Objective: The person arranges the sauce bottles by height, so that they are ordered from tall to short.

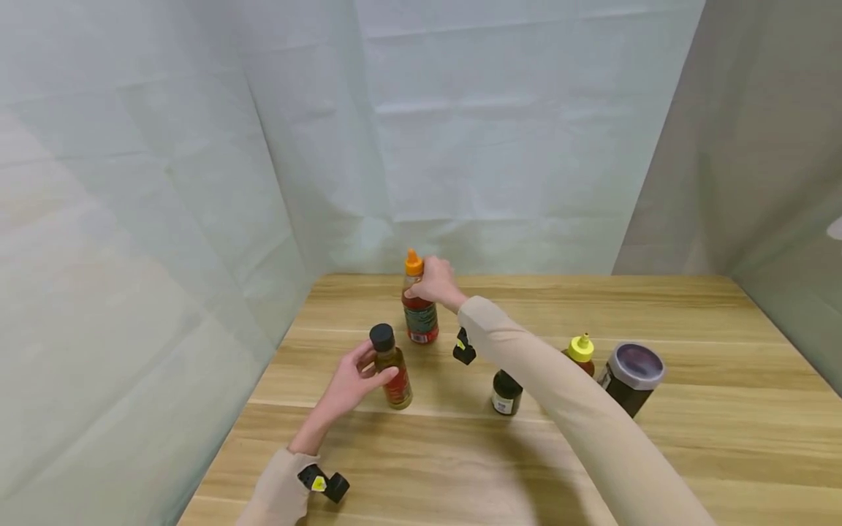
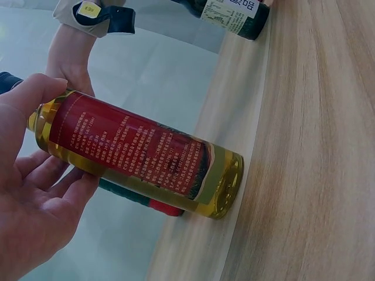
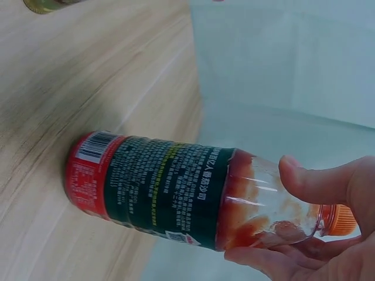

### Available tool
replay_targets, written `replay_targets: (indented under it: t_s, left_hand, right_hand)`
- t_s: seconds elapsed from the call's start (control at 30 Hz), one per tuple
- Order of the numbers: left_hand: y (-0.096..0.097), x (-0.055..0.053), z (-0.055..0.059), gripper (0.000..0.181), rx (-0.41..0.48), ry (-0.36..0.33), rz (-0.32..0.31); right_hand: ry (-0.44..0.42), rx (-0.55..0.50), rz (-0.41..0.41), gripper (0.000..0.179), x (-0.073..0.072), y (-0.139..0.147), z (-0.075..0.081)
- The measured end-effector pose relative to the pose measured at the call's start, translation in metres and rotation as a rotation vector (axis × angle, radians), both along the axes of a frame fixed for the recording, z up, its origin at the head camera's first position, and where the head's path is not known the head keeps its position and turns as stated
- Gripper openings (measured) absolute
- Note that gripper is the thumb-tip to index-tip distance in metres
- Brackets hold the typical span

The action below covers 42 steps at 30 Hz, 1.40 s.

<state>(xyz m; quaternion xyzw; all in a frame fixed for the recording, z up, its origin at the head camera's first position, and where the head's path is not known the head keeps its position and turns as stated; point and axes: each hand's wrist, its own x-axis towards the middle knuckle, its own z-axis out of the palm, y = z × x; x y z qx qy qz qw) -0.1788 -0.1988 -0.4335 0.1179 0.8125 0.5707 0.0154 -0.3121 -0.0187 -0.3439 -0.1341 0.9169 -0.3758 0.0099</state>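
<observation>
My left hand [image 1: 343,389] grips a glass oil bottle [image 1: 398,387] with a black cap, thumb on one side and fingers on the other. Its yellow liquid and red label show large in the left wrist view, with the bottle's base close to the tabletop. Farther back, my right hand [image 1: 437,285] holds a ketchup bottle [image 1: 421,318] by its clear upper part, below the orange cap. In the right wrist view the ketchup bottle [image 3: 167,187] shows a dark green label, a barcode and a red base near the wood.
A dark bottle with a white label [image 1: 504,402] stands right of the oil bottle, partly behind my right sleeve. Beyond the sleeve are a yellow-capped squeeze bottle [image 1: 582,349] and a wide dark jar [image 1: 630,380]. Pale cloth sheets [image 1: 513,146] hang behind the wooden table [image 1: 408,467].
</observation>
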Motion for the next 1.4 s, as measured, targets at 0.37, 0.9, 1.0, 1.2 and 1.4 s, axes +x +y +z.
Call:
replay_targets:
  t_s: [0.37, 0.9, 1.0, 1.2, 1.4]
  left_hand:
    - [0.003, -0.003, 0.002, 0.059, 0.008, -0.013, -0.001]
    - [0.001, -0.006, 0.001, 0.059, -0.002, -0.006, 0.004]
    - [0.002, -0.007, 0.002, 0.06, 0.0, -0.011, 0.002]
    - [0.001, -0.007, 0.003, 0.06, -0.004, -0.011, 0.002]
    - [-0.003, -0.006, 0.004, 0.06, -0.002, -0.005, 0.001]
  right_hand:
    - [0.0, 0.036, 0.032, 0.049, -0.005, 0.004, 0.0]
    - [-0.248, -0.059, 0.136, 0.064, 0.006, 0.029, 0.024]
    - [-0.254, -0.081, 0.131, 0.062, 0.009, 0.035, 0.029]
    - [-0.257, -0.117, 0.15, 0.057, 0.021, 0.044, 0.031]
    - [-0.23, -0.165, 0.169, 0.051, 0.037, 0.051, 0.03]
